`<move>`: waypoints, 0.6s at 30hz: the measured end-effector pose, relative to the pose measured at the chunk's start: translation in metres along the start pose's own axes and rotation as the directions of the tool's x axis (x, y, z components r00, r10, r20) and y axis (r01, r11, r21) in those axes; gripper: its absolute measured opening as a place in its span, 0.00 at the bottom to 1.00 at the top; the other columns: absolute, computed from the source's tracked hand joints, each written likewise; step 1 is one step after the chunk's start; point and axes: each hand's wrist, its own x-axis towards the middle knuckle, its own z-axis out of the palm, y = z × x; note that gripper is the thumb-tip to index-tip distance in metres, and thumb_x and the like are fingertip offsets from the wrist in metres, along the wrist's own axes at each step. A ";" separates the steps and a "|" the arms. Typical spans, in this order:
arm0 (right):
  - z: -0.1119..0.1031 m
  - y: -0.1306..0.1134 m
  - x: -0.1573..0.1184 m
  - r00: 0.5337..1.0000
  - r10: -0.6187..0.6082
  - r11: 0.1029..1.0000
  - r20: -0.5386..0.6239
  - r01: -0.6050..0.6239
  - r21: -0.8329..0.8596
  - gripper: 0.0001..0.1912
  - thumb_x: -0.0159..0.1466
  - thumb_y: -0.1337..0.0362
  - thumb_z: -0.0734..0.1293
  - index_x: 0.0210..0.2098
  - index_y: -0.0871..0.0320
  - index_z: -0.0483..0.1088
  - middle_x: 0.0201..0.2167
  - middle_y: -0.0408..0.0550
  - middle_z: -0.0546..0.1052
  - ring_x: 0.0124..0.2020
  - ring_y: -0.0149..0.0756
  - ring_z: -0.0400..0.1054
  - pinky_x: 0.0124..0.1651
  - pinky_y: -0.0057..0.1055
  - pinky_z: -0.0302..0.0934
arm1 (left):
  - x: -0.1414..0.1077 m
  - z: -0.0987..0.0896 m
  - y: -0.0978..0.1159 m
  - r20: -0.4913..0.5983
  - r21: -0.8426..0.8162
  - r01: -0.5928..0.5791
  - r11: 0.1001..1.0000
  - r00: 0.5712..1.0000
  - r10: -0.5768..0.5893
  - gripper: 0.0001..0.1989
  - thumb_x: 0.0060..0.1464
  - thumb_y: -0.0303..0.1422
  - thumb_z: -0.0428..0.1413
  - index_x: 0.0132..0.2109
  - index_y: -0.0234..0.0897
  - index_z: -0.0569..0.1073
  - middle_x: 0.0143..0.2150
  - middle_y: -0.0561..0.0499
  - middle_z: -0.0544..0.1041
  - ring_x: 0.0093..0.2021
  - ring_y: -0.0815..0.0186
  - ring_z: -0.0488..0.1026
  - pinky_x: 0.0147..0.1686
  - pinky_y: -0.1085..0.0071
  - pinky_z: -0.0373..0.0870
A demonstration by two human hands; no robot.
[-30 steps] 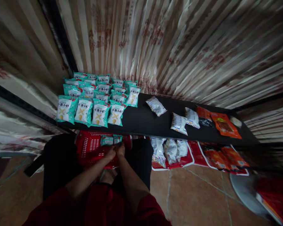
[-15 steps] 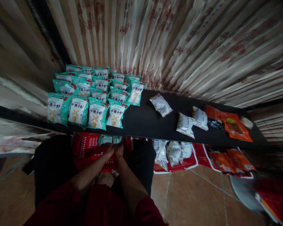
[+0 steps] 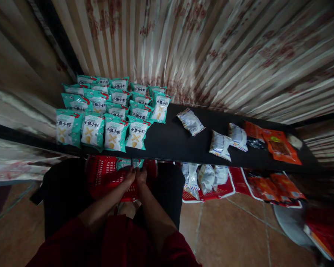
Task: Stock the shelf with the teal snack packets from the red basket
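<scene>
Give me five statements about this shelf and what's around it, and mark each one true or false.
1. Teal-and-white packets stand in rows on the black shelf. True.
2. Both hands rest on top of the shelf. False: the left hand and right hand are close together below its front edge, at a red basket.
3. Six silvery packets lie on the shelf. False: three silvery packets do.
4. A patterned curtain hangs behind the shelf. True.
5. Orange packets lie at the shelf's left end. False: they lie toward its right end.

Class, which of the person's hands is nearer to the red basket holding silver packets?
Right. The right hand is to the left of that red basket, with the right leg between; the left hand is farther left.
</scene>
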 end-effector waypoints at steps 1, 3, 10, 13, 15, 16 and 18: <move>-0.001 -0.001 -0.002 1.000 0.016 1.000 0.000 -0.016 -0.011 0.14 0.58 0.64 0.61 0.40 0.65 0.70 0.36 0.59 0.78 0.39 0.43 0.73 0.42 0.31 0.64 | -0.001 -0.001 0.000 -0.007 0.006 0.005 1.000 1.000 -0.005 0.19 0.57 0.32 0.48 0.56 0.37 0.66 0.61 0.44 0.65 0.62 0.61 0.60 0.59 0.67 0.56; -0.003 -0.003 -0.006 0.999 0.035 0.999 -0.002 -0.035 -0.026 0.13 0.58 0.64 0.62 0.39 0.64 0.70 0.36 0.58 0.78 0.39 0.43 0.73 0.42 0.30 0.63 | -0.004 -0.002 0.001 -0.020 0.016 0.013 1.000 1.000 -0.012 0.19 0.57 0.30 0.47 0.55 0.36 0.66 0.62 0.43 0.64 0.62 0.62 0.59 0.59 0.68 0.55; -0.009 -0.009 -0.014 0.998 0.055 0.997 0.016 -0.054 -0.046 0.14 0.58 0.62 0.63 0.41 0.62 0.70 0.38 0.57 0.77 0.41 0.42 0.72 0.43 0.32 0.62 | -0.013 -0.012 0.002 -0.054 0.020 -0.038 0.999 0.998 0.039 0.15 0.56 0.28 0.48 0.51 0.37 0.69 0.59 0.46 0.67 0.59 0.66 0.64 0.57 0.73 0.57; -0.011 -0.010 -0.017 0.998 0.058 0.997 0.034 -0.056 -0.052 0.15 0.57 0.60 0.64 0.41 0.62 0.69 0.37 0.57 0.77 0.40 0.43 0.72 0.43 0.33 0.62 | -0.015 -0.016 0.001 -0.075 0.023 -0.065 0.998 0.995 0.066 0.15 0.56 0.25 0.47 0.50 0.36 0.69 0.58 0.45 0.68 0.58 0.67 0.65 0.57 0.73 0.57; -0.011 -0.009 -0.020 0.997 0.050 0.998 0.051 -0.048 -0.049 0.15 0.57 0.59 0.64 0.40 0.62 0.68 0.37 0.56 0.77 0.39 0.43 0.72 0.43 0.33 0.62 | -0.017 -0.019 0.001 -0.091 0.025 -0.078 0.997 0.993 0.080 0.14 0.56 0.24 0.47 0.48 0.36 0.70 0.57 0.46 0.70 0.57 0.67 0.66 0.56 0.73 0.59; -0.012 -0.009 -0.021 0.997 0.043 0.998 0.059 -0.040 -0.045 0.14 0.57 0.59 0.64 0.40 0.62 0.68 0.37 0.56 0.77 0.39 0.42 0.72 0.43 0.32 0.62 | -0.018 -0.020 0.000 -0.100 0.025 -0.085 0.996 0.991 0.087 0.14 0.55 0.24 0.47 0.47 0.36 0.70 0.56 0.47 0.71 0.56 0.67 0.67 0.55 0.72 0.60; -0.012 -0.008 -0.024 0.997 0.026 0.999 0.069 -0.024 -0.036 0.14 0.58 0.58 0.63 0.40 0.61 0.68 0.36 0.55 0.77 0.38 0.40 0.73 0.42 0.31 0.62 | -0.021 -0.024 0.000 -0.115 0.027 -0.103 0.994 0.988 0.105 0.13 0.54 0.24 0.47 0.45 0.36 0.71 0.53 0.47 0.73 0.54 0.67 0.69 0.54 0.72 0.61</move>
